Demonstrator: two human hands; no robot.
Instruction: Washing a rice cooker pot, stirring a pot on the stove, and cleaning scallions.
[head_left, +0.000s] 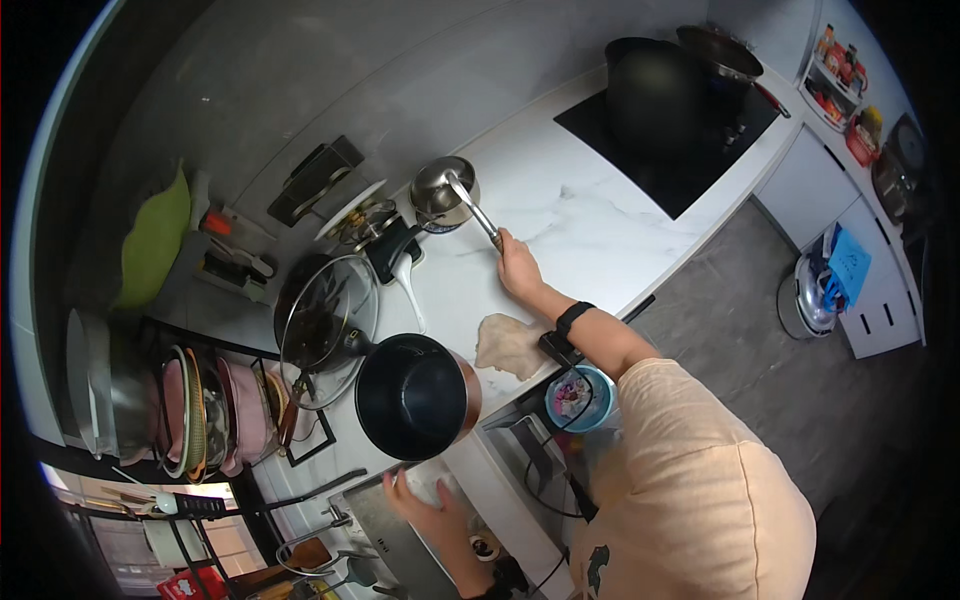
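My right hand (517, 262) is closed around the handle of a metal ladle (474, 202), whose head reaches into a small stainless steel pot (442, 191) by the wall. Above the steel sink (397, 525), my left hand (424, 506) is held with fingers apart and nothing in it. Just beyond its fingertips stands a deep pot with a dark inside (412, 397). A beige cloth (510, 346) lies crumpled on the white counter, between that pot and my right forearm. A white spoon (409, 292) rests near the small pot.
A black cooktop (667, 184) with a large dark pot and a frying pan (720, 56) is at the upper right. Glass lids (367, 300) and a dish rack (225, 337) stand on the left. Below the counter edge is a blue bin (600, 409); a lidded metal pot (802, 300) stands on the floor.
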